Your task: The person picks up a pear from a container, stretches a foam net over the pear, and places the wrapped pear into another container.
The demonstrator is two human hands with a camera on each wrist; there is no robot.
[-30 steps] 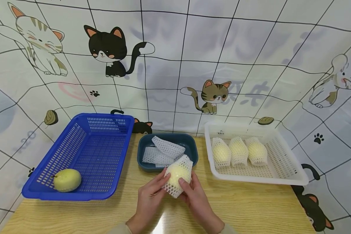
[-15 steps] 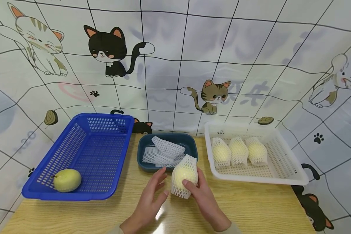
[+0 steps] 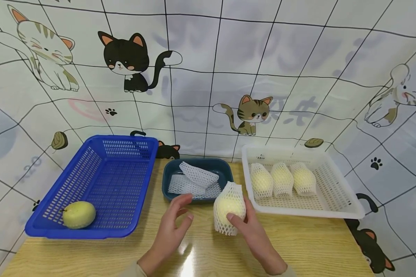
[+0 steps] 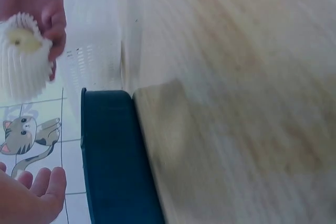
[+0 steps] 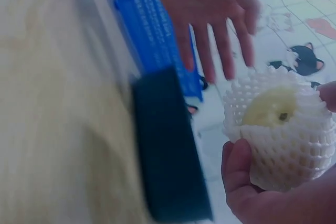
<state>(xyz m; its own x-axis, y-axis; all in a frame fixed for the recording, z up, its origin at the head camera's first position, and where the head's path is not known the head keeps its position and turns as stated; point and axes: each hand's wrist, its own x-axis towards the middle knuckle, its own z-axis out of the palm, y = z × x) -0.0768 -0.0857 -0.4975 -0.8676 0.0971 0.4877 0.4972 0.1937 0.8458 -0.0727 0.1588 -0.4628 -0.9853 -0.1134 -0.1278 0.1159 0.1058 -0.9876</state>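
My right hand (image 3: 258,232) grips a pale yellow pear in a white foam net (image 3: 230,209), above the table just in front of the small dark teal tub. Its thumb lies across the near side of the net. In the right wrist view the round end of the pear (image 5: 273,109) shows through the net's opening. To the left, my left hand (image 3: 170,229) is apart from the pear, holding nothing, with fingers loosely bent. Loose flat foam nets (image 3: 198,176) lie in the teal tub (image 3: 167,181). Several netted pears, one of them this pear (image 3: 303,179), stand in the white basket (image 3: 308,212).
On the left stands a blue basket (image 3: 124,165) with one bare pear (image 3: 79,214) in its near left corner. All the containers sit on a wooden table (image 3: 319,246), in front of a cat-patterned wall covering (image 3: 190,88).
Both hands were on the netted pear a second ago. The left hand has let go and drawn off to the left. The right hand has carried the pear rightward.
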